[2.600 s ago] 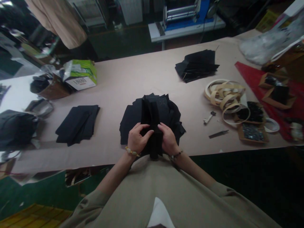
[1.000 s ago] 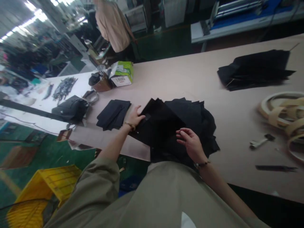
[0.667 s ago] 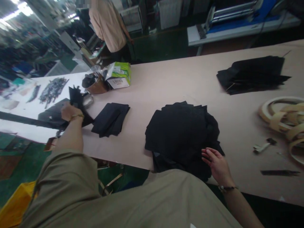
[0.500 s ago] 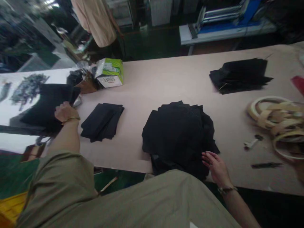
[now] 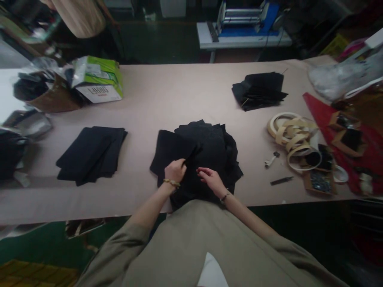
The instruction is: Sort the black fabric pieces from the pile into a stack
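Observation:
My left hand [image 5: 175, 171] is closed on the edge of a black fabric piece [image 5: 173, 147], held over the large black fabric pile [image 5: 212, 147] in front of me. The piece juts out past the pile's left side. Just to the right, my right hand [image 5: 211, 180] hovers over the front of the pile. Its fingers are half bent and apart, with nothing visible in them. A flatter stack of black pieces [image 5: 86, 155] lies on the table to the left.
Another black stack [image 5: 260, 89] sits at the back right. Tape rolls [image 5: 291, 135], a small cutter [image 5: 281, 180] and small parts boxes [image 5: 321, 181] lie on the right. A green and white carton [image 5: 100, 79] stands at the back left. Beyond the table is a person [image 5: 80, 18].
My left hand has come from the far left to the central pile with a black piece in it. My right hand has moved inward. The view has turned to the right.

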Demonstrator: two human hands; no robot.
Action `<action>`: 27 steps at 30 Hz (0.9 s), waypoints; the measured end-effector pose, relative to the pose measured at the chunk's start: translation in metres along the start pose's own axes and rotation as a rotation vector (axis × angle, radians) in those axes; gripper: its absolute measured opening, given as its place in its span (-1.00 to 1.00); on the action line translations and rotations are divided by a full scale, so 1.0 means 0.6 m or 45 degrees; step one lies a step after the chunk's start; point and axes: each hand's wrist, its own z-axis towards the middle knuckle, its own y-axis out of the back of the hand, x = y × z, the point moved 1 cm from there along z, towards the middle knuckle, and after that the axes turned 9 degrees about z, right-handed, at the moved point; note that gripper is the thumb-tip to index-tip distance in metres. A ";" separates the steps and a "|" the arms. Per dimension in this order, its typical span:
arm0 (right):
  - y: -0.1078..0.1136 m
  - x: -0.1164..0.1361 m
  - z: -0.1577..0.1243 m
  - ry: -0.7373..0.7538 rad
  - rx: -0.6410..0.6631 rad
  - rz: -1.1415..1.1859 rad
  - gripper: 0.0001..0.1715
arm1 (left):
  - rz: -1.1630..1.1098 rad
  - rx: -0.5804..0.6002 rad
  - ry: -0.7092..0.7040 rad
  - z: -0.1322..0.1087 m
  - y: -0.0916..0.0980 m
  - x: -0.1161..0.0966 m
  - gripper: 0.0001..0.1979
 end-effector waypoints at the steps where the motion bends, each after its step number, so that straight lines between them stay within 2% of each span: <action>1: -0.004 -0.005 0.007 0.018 -0.012 0.017 -0.60 | -0.081 0.035 -0.015 -0.017 -0.022 -0.039 -0.67; 3: -0.003 -0.011 0.016 0.058 -0.061 0.074 -0.61 | -0.295 0.071 0.009 -0.040 -0.053 -0.090 -0.68; 5: 0.008 -0.013 0.019 0.084 -0.093 0.130 -0.59 | -0.551 0.104 0.050 -0.049 -0.069 -0.111 -0.66; 7: 0.021 -0.012 0.016 0.101 -0.096 0.157 -0.55 | -0.760 0.159 0.060 -0.049 -0.073 -0.115 -0.63; 10: 0.033 -0.008 0.006 0.107 -0.103 0.182 -0.57 | -0.910 0.208 0.079 -0.045 -0.073 -0.114 -0.61; 14: 0.041 -0.001 -0.004 0.077 -0.099 0.215 -0.64 | -1.037 0.158 0.205 -0.049 -0.074 -0.127 -0.65; 16: 0.048 0.002 -0.004 0.059 -0.084 0.218 -0.61 | -1.016 0.075 0.208 -0.057 -0.074 -0.140 -0.66; 19: 0.057 0.004 0.002 0.018 -0.040 0.216 -0.61 | -0.794 -0.078 0.159 -0.074 -0.070 -0.160 -0.63; 21: 0.055 0.002 0.005 -0.024 0.011 0.212 -0.61 | -0.655 -0.149 0.229 -0.088 -0.065 -0.169 -0.63; 24: 0.037 -0.008 0.006 -0.078 0.081 0.252 -0.53 | -0.535 -0.254 0.367 -0.111 -0.058 -0.178 -0.65; 27: 0.003 -0.022 0.008 -0.013 0.120 0.209 -0.42 | -0.392 -0.350 0.316 -0.129 -0.056 -0.181 -0.57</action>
